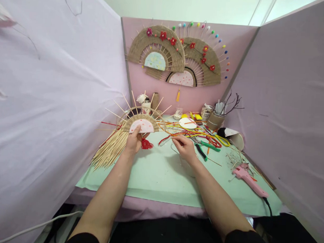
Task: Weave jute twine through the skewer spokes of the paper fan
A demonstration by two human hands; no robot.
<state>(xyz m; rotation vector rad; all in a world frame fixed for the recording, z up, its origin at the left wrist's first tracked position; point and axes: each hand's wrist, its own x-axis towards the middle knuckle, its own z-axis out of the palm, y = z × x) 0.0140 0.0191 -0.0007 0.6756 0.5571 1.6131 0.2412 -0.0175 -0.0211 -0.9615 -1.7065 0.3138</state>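
My left hand point(134, 141) grips a half-round fan point(142, 125) by its lower edge, thumb on the pink-spotted centre. Thin wooden sticks spread out from the fan, and twine point(130, 122) is woven in a band around the centre. A red tassel point(147, 144) hangs just below it. To the right, my right hand point(184, 147) pinches a length of twine that runs toward the fan's right end. A bundle of bamboo sticks point(109, 151) lies on the table left of my left hand.
Pliers with green and black handles point(207, 146) lie beyond my right hand, among coloured pipe cleaners point(216, 139). A pink glue gun point(250, 181) rests at the right. Two finished fans point(156, 38) hang on the back panel. Jars and a brush-and-twig holder point(216, 120) stand behind.
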